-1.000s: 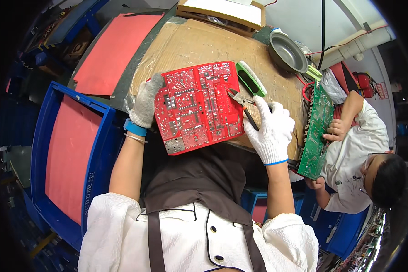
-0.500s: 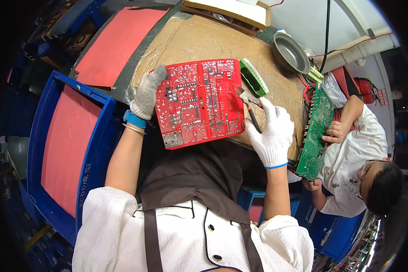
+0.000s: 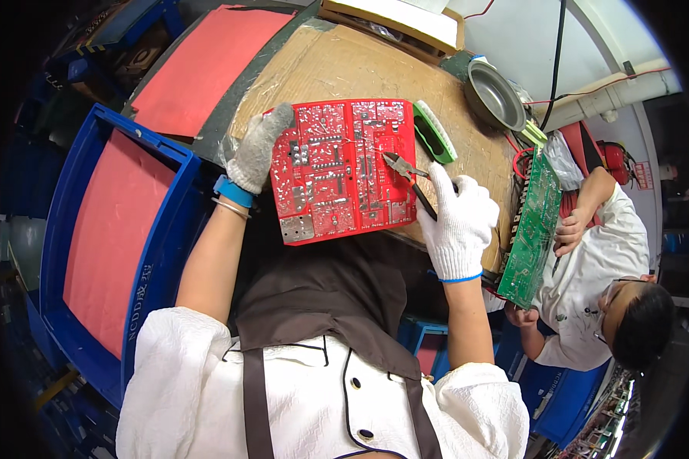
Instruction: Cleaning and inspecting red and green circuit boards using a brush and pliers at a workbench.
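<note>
A red circuit board (image 3: 333, 191), solder side up, is held over the near edge of the bench. My left hand (image 3: 259, 149), in a grey glove, grips its left edge with the fingers on top. In my right hand (image 3: 459, 226), gloved in white, is a pair of diagonal cutters (image 3: 406, 168) with dark handles and orange trim. Their jaws lie over the right half of the board; whether they touch it I cannot tell. Just beyond the board's right edge lies a green brush (image 3: 434, 131) with pale bristles.
The bench carries a cardboard sheet (image 3: 352, 65), with a grey metal bowl (image 3: 495, 96) at far right and a cardboard box (image 3: 394, 23) behind. A blue crate (image 3: 153, 252) stands left. On the right, a co-worker (image 3: 589, 245) holds a green circuit board (image 3: 532, 229).
The cutters have moved left, from the board's right edge to over its surface. The red board has shifted slightly right in view.
</note>
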Motion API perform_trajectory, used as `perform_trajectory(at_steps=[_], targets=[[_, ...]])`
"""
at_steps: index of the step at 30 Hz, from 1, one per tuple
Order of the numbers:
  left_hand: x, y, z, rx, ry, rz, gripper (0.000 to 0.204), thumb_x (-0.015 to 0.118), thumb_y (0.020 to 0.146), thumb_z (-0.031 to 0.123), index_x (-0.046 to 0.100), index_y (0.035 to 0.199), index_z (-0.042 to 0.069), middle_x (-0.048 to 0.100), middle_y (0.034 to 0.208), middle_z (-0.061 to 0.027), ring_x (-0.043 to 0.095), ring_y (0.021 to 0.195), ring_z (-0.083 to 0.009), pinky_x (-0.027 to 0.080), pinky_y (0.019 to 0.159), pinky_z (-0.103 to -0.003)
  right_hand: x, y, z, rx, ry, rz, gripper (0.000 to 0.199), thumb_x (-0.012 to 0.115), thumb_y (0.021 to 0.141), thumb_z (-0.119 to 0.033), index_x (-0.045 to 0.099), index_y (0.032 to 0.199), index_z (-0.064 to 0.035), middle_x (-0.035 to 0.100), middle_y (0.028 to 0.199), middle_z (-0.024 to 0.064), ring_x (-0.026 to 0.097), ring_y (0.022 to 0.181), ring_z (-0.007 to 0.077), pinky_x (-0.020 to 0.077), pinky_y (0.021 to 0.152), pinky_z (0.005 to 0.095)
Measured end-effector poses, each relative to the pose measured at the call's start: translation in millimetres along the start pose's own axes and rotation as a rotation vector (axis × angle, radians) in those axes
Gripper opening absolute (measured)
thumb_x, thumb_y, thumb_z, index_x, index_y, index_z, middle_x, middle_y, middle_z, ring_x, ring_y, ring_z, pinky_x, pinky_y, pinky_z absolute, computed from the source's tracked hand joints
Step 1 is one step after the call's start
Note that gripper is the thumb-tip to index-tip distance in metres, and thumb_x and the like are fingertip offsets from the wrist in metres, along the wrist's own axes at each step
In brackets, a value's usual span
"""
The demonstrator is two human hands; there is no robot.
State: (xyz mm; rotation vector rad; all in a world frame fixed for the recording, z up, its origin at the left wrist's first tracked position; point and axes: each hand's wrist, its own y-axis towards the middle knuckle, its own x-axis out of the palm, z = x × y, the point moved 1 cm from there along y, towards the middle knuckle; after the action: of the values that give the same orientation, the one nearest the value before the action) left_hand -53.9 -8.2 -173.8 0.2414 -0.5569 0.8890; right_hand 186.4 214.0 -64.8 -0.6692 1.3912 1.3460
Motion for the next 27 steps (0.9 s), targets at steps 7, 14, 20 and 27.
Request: perform_trajectory(at_steps=[7,14,20,27], targets=[[2,0,2,-0.007,0.073,0.035,0.038,0.066,0.103,0.041,0.065,0.108,0.004,0.074,0.100,-0.0072,0.073,0.087,-0.0148,0.063,0.073,-0.031,1,11,17,-0.041,0.128,-0.128,0.054,0.086,0.075,-0.029,0.068,0.125,-0.0215,0.064,0.095,0.0082,0.065,0.087,0.0291,0.0485,0.072,0.0431],[4,-2,2,-0.035,0.081,0.104,0.041,0.073,0.099,0.042,0.064,0.108,0.003,0.072,0.095,-0.0063,0.071,0.082,-0.0130,0.061,0.070,-0.030,-8,15,19,-0.116,0.068,0.018,0.057,0.087,0.072,-0.028,0.069,0.126,-0.0172,0.065,0.102,0.0070,0.064,0.096,0.0291,0.0476,0.081,0.0413],[8,-1,2,0.016,0.092,0.127,0.039,0.071,0.100,0.041,0.068,0.104,0.002,0.073,0.089,-0.0060,0.071,0.075,-0.0128,0.061,0.068,-0.030,-6,23,18,-0.154,0.039,0.064,0.060,0.087,0.071,-0.027,0.069,0.128,-0.0178,0.065,0.108,0.0077,0.063,0.099,0.0290,0.0457,0.084,0.0429],[9,-2,5,0.017,0.081,0.061,0.035,0.068,0.102,0.037,0.072,0.100,0.002,0.075,0.090,-0.0059,0.072,0.075,-0.0123,0.060,0.066,-0.029,2,27,23,-0.162,-0.007,-0.001,0.054,0.086,0.072,-0.025,0.070,0.123,-0.0193,0.066,0.103,0.0052,0.064,0.097,0.0268,0.0471,0.080,0.0415]])
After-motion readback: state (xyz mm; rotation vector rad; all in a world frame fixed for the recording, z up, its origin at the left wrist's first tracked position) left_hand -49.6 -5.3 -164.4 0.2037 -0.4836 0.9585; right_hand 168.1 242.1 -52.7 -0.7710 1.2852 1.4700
